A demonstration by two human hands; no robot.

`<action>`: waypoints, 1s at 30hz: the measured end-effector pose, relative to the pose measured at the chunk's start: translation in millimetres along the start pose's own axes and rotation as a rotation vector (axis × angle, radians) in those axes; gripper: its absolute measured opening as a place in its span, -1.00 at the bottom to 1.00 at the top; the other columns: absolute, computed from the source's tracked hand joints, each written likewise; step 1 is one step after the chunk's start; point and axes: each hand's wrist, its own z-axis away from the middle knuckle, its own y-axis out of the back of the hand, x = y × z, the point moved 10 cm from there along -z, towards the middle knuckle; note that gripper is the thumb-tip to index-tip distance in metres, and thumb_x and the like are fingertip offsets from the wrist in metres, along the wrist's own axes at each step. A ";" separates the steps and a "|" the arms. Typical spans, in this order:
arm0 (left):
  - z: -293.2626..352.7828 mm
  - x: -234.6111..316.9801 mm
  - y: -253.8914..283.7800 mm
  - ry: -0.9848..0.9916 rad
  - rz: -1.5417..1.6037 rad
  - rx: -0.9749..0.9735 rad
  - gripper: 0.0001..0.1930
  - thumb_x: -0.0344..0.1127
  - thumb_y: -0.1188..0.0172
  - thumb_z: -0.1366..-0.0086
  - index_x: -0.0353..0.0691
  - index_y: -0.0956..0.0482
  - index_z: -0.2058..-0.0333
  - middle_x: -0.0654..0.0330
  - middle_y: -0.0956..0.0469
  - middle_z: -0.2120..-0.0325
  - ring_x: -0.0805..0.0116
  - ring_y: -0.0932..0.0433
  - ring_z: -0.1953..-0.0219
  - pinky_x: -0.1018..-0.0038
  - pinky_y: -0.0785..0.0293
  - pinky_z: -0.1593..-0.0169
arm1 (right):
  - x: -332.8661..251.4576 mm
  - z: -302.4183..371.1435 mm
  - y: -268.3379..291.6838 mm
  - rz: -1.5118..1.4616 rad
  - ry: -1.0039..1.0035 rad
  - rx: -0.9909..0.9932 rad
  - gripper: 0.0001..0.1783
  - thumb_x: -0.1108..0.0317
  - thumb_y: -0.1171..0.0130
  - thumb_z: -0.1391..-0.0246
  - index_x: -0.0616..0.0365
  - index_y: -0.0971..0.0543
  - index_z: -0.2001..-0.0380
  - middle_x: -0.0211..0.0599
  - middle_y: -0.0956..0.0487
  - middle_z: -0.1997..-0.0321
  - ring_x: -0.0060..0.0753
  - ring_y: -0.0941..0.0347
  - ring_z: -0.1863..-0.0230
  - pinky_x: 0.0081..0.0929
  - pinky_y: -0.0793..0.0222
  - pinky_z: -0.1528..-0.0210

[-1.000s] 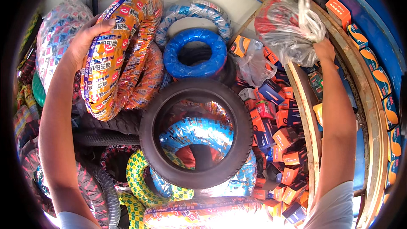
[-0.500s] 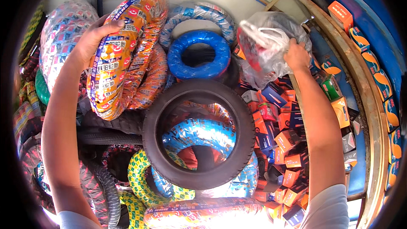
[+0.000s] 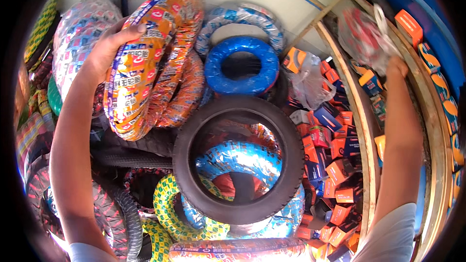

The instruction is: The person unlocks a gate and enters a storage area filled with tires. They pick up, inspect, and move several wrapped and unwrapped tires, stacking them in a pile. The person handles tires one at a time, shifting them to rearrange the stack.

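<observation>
My left hand grips the outer edge of a tyre wrapped in orange printed film, thumb across its face and fingers hidden behind. That tyre stands tilted against more orange-wrapped tyres. At the far right my right hand is closed on a clear plastic bag with something red inside, held over the wooden-edged compartment. Another crumpled clear bag lies on the small boxes to its left. A bare black tyre lies in the middle, near neither hand.
Behind the black tyre lies a blue-wrapped tyre. Small orange and dark boxes are heaped beside a wooden rail. More boxes line the blue wall. Green-yellow wrapped tyres and dark tyres crowd the lower left.
My right hand has moved right with the bag, from above the box heap to beyond the wooden rail. The other clear bag now shows on the boxes. My left hand keeps its grip.
</observation>
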 end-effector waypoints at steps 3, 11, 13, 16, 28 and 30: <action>9.1 18.9 14.3 0.016 -0.108 0.083 -0.28 -0.03 -0.31 -0.06 -0.29 -0.32 -0.12 0.08 -0.55 0.15 0.32 -0.58 0.19 0.38 -0.53 0.08 | -19.5 88.5 -26.3 0.035 -0.234 0.116 -0.47 -0.02 0.15 -0.16 0.13 -0.57 0.06 0.00 -0.56 0.03 0.03 -0.50 0.03 -0.12 -0.36 -0.04; -2.2 10.4 4.6 0.013 -0.106 0.006 -0.25 -0.03 -0.30 -0.07 -0.33 -0.26 -0.15 0.04 -0.51 0.09 0.27 -0.57 0.14 0.35 -0.52 0.04 | -45.6 95.9 -17.7 0.065 0.124 -0.068 -0.45 -0.05 -0.07 -0.04 0.07 -0.51 0.00 0.00 -0.52 -0.04 0.02 -0.41 -0.14 -0.15 -0.34 -0.11; -4.2 2.8 -2.1 0.009 -0.052 -0.033 -0.22 -0.06 -0.29 -0.08 -0.33 -0.22 -0.19 0.01 -0.49 0.04 0.23 -0.56 0.09 0.31 -0.50 0.00 | 3.3 47.7 -39.6 -0.389 0.037 -0.196 -0.47 0.08 -0.10 -0.03 0.22 -0.50 0.01 0.02 -0.52 -0.05 -0.04 -0.42 -0.14 -0.19 -0.37 -0.08; 3.5 14.4 3.2 0.018 -0.087 0.006 -0.23 -0.07 -0.29 -0.08 -0.33 -0.22 -0.19 0.01 -0.50 0.04 0.23 -0.56 0.10 0.32 -0.50 0.00 | -113.7 134.2 -30.3 -1.231 0.056 -0.738 -0.16 -0.22 -0.05 -0.02 0.19 -0.30 -0.21 -0.20 -0.31 -0.27 -0.29 -0.21 -0.25 -0.19 -0.17 -0.16; 2.9 12.9 3.2 0.013 -0.093 0.013 -0.29 -0.07 -0.30 -0.09 -0.34 -0.29 -0.13 0.04 -0.53 0.11 0.26 -0.58 0.15 0.33 -0.51 0.05 | -138.2 179.0 17.7 -0.182 0.262 -0.119 -0.30 -0.08 -0.15 -0.01 0.24 -0.43 -0.07 0.14 -0.38 -0.17 0.15 -0.32 -0.18 -0.08 -0.24 -0.19; 5.7 16.6 1.9 0.010 -0.116 0.012 -0.29 -0.07 -0.29 -0.09 -0.33 -0.28 -0.14 0.04 -0.52 0.09 0.25 -0.57 0.13 0.32 -0.50 0.03 | -137.1 179.5 29.5 -0.026 0.248 -0.084 -0.41 -0.02 -0.13 -0.04 0.22 -0.49 0.00 0.11 -0.46 -0.09 0.12 -0.40 -0.12 -0.03 -0.31 -0.12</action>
